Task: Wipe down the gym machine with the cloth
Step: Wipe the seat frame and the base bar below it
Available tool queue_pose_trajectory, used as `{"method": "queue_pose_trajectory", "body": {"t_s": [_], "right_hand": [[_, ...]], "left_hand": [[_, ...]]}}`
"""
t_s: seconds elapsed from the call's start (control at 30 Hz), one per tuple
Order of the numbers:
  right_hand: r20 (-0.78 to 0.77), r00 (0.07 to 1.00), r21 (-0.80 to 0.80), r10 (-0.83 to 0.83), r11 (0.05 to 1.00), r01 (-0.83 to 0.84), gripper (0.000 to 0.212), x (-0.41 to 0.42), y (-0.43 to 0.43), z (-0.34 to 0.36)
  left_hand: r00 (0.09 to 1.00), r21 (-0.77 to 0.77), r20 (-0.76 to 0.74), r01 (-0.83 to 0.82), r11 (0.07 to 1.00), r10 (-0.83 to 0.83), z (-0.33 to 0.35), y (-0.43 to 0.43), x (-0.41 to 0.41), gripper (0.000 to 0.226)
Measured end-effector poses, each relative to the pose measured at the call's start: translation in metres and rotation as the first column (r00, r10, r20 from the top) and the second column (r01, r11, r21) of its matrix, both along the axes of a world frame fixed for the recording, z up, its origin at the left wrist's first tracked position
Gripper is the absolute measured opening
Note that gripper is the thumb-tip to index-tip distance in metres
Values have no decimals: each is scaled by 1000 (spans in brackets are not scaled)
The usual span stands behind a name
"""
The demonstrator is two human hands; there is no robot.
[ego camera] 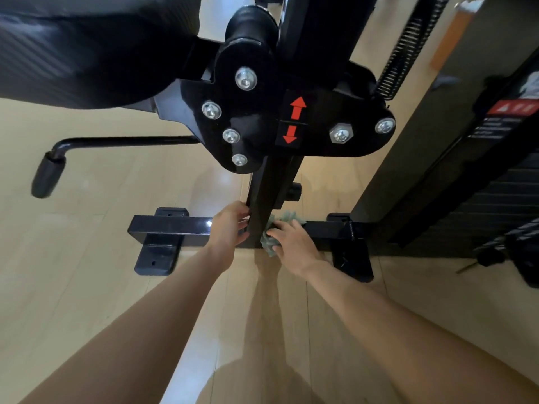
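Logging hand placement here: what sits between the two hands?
The machine's black upright post stands between left hand and right hand, head view; the green cloth bunches against it under the right hand.

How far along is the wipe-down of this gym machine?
Done: cannot tell; no surface shows wipe marks. In hand: the right hand holds the cloth against the foot of the upright post, which the left hand grips. Left, likely: the base bar, bolted plate and crank handle.
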State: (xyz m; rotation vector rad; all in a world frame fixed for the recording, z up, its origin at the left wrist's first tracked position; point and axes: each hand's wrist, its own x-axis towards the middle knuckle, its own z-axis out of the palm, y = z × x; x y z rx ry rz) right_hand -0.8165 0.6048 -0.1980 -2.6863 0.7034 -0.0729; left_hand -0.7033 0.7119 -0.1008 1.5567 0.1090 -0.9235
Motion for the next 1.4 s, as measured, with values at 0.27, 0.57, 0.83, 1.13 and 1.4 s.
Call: {"method": "queue_pose_trajectory", "body": {"t_s": [0.27,0.57,0.83,1.13,1.4], "right_hand": [[-78,974,-284,-213,941,183,41,-55,-37,-2],[-148,978,-293,-146,951,98,39,-34,-22,9],[-206,978,-328,29,940,-97,50,-17,-15,14],[-140,962,-187,-234,960,207,36,-53,-40,21],[147,931,571,-335,797,196,26,-35,29,60]], "left_hand": [[1000,8,-5,13,1000,-13,-1,2,2,11],[999,28,6,47,998,-48,4,4,4,11],[961,57,192,193,980,-200,-5,14,4,14],[889,153,272,339,928,-369,-12,30,10,24],[658,255,409,582,772,-632,-12,46,12,51]]}}
